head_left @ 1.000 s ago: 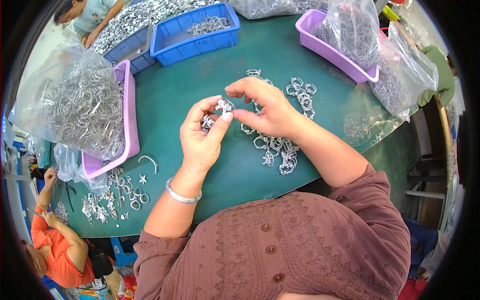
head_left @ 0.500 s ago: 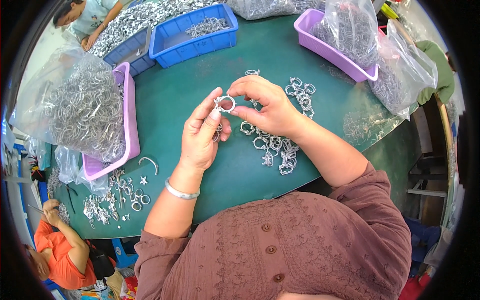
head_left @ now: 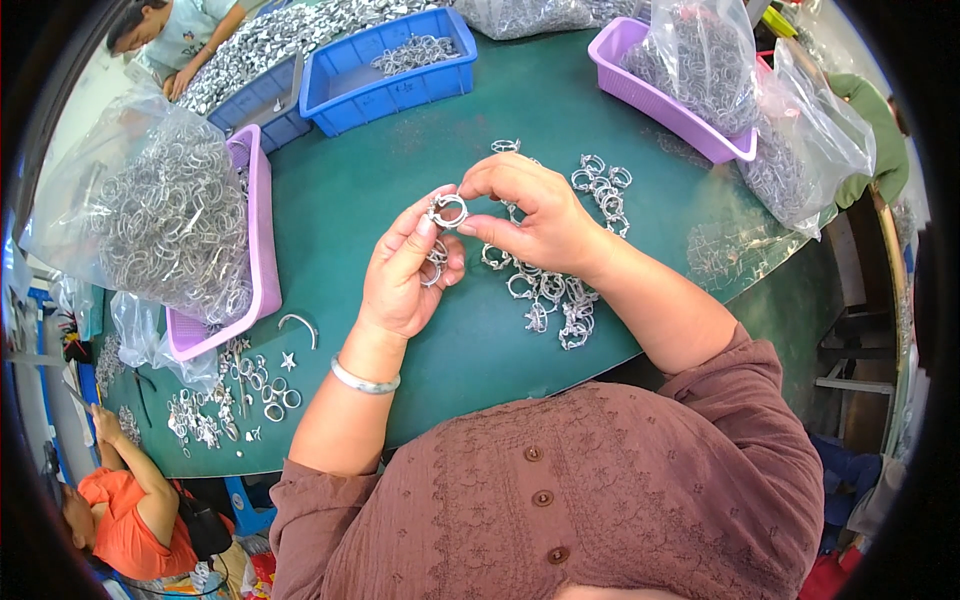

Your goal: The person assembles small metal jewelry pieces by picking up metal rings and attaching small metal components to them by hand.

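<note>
Above the green table, a silver ring [head_left: 449, 211] is pinched between both hands. My left hand [head_left: 405, 275] grips its left side, where a small raised ornament shows, with thumb and fingers. A second silver ring [head_left: 434, 262] sits in the curled lower fingers of that hand. My right hand [head_left: 530, 212] holds the ring's right edge between thumb and forefinger. Beneath and beside my right hand lies a heap of silver rings [head_left: 548, 288], partly hidden by the hand. More loose rings [head_left: 604, 186] trail off to its right.
At left, a purple basket [head_left: 262, 235] bears a clear bag of rings [head_left: 165, 220]. Loose rings and star pieces [head_left: 210, 412] lie near the front left. Beyond stands a blue bin [head_left: 385, 95]; another purple basket [head_left: 665, 115] is far right. Two people work nearby.
The pinched ring has turned and shifted slightly left, and the second ring in my left hand shows more fully. The person in orange at lower left has moved their hands.
</note>
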The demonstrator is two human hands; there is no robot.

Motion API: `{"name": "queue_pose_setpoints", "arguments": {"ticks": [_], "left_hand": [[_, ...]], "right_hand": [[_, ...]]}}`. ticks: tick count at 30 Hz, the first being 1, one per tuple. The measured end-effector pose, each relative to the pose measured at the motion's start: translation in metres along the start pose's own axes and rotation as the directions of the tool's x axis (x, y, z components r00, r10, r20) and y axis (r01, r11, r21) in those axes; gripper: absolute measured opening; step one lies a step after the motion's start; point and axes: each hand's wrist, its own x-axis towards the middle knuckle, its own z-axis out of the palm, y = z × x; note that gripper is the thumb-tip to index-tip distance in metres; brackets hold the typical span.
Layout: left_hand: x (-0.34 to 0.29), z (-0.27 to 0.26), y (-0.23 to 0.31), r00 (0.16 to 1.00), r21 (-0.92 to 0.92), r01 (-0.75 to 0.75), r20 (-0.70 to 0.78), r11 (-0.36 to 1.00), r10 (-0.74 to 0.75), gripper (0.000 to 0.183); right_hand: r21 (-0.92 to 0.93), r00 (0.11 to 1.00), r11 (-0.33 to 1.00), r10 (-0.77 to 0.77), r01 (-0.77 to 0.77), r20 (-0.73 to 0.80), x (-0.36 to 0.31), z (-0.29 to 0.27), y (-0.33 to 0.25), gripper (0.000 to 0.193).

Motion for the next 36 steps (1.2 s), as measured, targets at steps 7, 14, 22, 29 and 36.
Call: {"name": "queue_pose_setpoints", "arguments": {"ticks": [7, 14, 22, 29, 36], "left_hand": [[-0.001, -0.003, 0.009, 0.997, -0.103, 0.058, -0.051, 0.993, -0.064, 0.039], [-0.009, 0.011, 0.05, 0.988, -0.173, -0.039, -0.157, 0.984, 0.012, 0.026], [0.002, 0.068, 0.237, 0.625, 0.905, -0.419, 0.227, 0.075, 0.747, 0.026], [-0.001, 0.023, 0.379, 0.841, 0.563, 0.463, -0.037, -0.685, 0.539, 0.035], [-0.018, 0.035, 0.339, 0.671, 0.738, 0.194, 0.38, -0.646, 0.636, 0.033]], "right_hand": [[0.018, 0.998, 0.999, -0.045, 0.044, 0.042, 0.006, 0.002, 0.0, 0.022], [0.007, 0.997, 0.997, 0.077, -0.077, 0.028, 0.003, -0.009, -0.009, 0.02], [-0.022, 0.947, 0.962, 0.27, -0.271, 0.173, 0.003, -0.028, -0.001, 0.018], [-0.148, 0.895, 0.915, 0.4, -0.376, 0.198, 0.013, -0.04, 0.031, 0.019], [-0.514, 0.821, 0.836, 0.424, -0.193, 0.382, 0.008, -0.038, 0.034, 0.023]]}}
